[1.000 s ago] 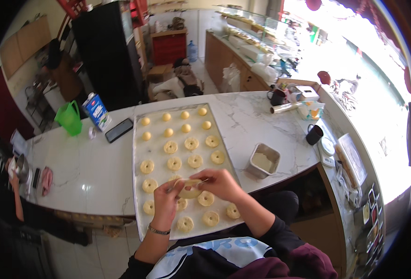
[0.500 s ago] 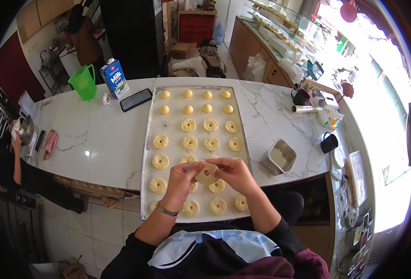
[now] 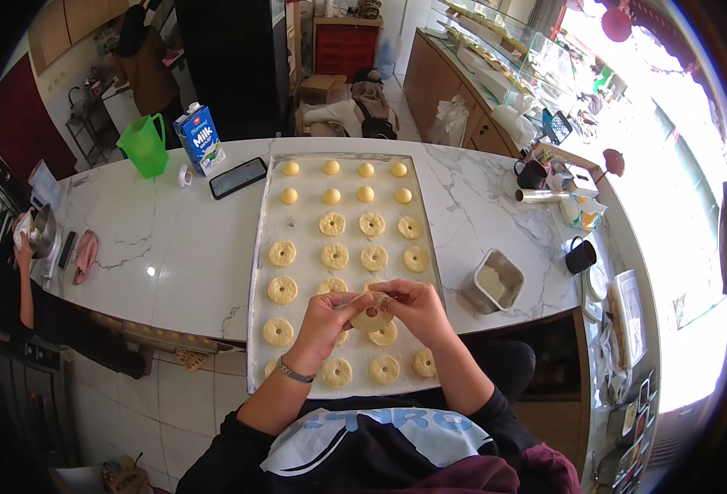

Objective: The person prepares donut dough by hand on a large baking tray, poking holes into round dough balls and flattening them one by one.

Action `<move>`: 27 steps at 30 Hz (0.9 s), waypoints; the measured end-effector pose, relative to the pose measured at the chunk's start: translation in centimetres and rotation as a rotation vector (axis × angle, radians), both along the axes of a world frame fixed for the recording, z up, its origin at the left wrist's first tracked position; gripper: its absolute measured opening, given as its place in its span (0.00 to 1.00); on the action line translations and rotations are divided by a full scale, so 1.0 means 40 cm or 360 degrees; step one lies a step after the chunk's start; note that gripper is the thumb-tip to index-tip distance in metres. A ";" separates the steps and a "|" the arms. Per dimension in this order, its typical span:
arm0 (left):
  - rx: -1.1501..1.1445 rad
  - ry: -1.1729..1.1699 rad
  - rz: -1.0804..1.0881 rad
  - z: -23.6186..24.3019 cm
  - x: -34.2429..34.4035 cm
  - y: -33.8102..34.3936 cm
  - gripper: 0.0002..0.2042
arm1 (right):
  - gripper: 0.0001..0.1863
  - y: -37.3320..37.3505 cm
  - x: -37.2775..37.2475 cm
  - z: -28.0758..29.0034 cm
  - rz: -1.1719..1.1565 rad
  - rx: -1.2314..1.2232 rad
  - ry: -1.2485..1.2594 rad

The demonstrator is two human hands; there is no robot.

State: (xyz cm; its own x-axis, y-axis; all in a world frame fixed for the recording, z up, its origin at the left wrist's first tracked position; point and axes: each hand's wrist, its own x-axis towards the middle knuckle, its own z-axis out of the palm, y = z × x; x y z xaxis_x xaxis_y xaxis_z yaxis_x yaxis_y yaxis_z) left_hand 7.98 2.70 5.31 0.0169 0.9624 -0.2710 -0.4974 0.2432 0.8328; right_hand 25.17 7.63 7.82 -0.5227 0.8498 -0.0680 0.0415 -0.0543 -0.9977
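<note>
The bare left forearm (image 3: 274,403) and bare right forearm (image 3: 468,370) extend from the near side toward the far side, converging. The bare left hand (image 3: 326,319) is positioned at left, the bare right hand (image 3: 417,308) at right; their fingertips are near each other. Thumb and fingers of each hand are bent in a pinch. The left wrist (image 3: 301,360) is fitted with a dark metallic linked band (image 3: 295,373). Black fabric sleeves (image 3: 498,416) leave both forearms exposed.

2 black sleeves (image 3: 252,428); 1 greyish left-wrist bracelet (image 3: 296,375); black-and-white top (image 3: 380,461), pale-blue lettering (image 3: 429,424); maroon cloth (image 3: 475,477).
</note>
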 end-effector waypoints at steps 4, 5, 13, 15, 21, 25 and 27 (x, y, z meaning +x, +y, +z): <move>-0.0007 -0.0130 0.0146 0.004 -0.008 0.003 0.10 | 0.14 0.004 0.004 0.004 -0.0082 -0.0011 0.0005; -0.0041 -0.0121 0.0086 0.008 -0.009 0.004 0.10 | 0.14 0.012 0.009 0.003 -0.0110 -0.0001 -0.0010; -0.0099 -0.0166 0.0096 -0.015 -0.036 0.006 0.12 | 0.14 0.004 -0.022 0.015 -0.0019 -0.0023 -0.0094; -0.0126 -0.0134 0.0010 -0.008 -0.037 0.002 0.11 | 0.14 0.018 -0.025 -0.001 -0.0088 0.0036 -0.0140; -0.0124 -0.0207 0.0167 -0.015 -0.064 -0.017 0.12 | 0.14 0.009 -0.064 0.024 0.0103 -0.0094 -0.0141; -0.0085 -0.0147 0.0077 -0.028 -0.075 -0.036 0.12 | 0.17 0.022 -0.079 0.005 0.0184 0.0012 -0.0274; -0.0134 -0.0118 0.0108 -0.036 -0.079 -0.040 0.12 | 0.18 0.019 -0.088 -0.005 0.0299 0.0069 -0.0274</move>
